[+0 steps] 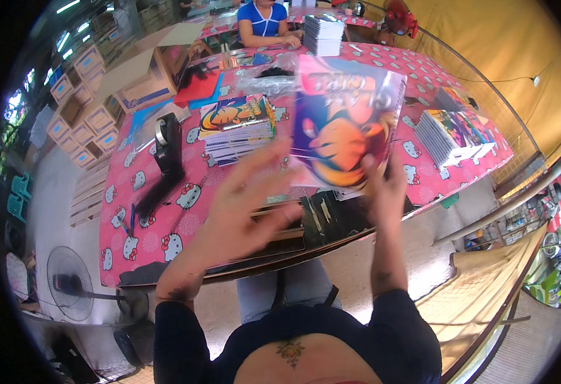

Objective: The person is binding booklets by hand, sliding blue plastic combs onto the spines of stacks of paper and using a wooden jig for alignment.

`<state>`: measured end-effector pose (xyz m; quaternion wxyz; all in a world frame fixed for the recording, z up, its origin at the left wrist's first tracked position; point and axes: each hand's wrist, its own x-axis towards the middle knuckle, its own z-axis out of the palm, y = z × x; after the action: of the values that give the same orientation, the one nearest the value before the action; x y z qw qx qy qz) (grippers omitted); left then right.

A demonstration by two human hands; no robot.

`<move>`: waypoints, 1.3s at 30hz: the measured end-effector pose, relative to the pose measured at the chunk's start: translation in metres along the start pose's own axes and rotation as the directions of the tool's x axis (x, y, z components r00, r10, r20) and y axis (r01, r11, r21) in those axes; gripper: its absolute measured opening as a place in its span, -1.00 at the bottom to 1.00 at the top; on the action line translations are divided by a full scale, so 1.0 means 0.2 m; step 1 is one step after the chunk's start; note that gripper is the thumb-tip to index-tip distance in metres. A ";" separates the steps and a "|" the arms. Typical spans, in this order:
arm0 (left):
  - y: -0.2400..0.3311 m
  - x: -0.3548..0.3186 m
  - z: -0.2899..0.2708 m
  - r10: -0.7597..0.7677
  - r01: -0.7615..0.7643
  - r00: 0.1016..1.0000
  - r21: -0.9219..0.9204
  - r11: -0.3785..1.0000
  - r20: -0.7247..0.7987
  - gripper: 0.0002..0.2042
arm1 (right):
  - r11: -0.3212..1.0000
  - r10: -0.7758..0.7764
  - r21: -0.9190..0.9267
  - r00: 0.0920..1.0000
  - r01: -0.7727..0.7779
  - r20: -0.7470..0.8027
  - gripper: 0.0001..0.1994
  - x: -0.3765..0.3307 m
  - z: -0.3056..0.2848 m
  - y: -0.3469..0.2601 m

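My right hand [386, 190] grips the lower right edge of a notebook [341, 131] with a colourful cartoon cover, raised and tilted above the table. The notebook is slightly smeared by motion. To its left, my left hand [242, 208] is open, fingers spread and blurred, with its fingertips close to the notebook's lower left corner; whether they touch it I cannot tell. A stack of similar notebooks [239, 137] lies just beyond my left hand. Beneath my hands, a dark worn board [325, 217] lies at the table's near edge, partly hidden.
On the pink patterned table [159, 217] stands a black tape dispenser [167, 147], left of the stack. More notebook stacks sit at the right [450, 137] and far side [323, 35]. A person in blue [262, 22] sits opposite. Cartons [85, 96] and a fan [69, 281] are leftward.
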<state>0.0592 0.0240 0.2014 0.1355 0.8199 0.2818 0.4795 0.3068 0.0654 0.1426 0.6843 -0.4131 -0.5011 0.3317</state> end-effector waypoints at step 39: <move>-1.19 0.72 1.08 -0.510 0.386 0.809 0.390 0.836 0.292 -0.33 | 0.360 -0.563 -0.762 0.777 0.539 0.284 -0.76 0.17 -0.32 0.81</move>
<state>0.2222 0.3114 0.0780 0.1675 0.8170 0.5095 0.2121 0.3707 0.1506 0.0020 0.4929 -0.4900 -0.6937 -0.1892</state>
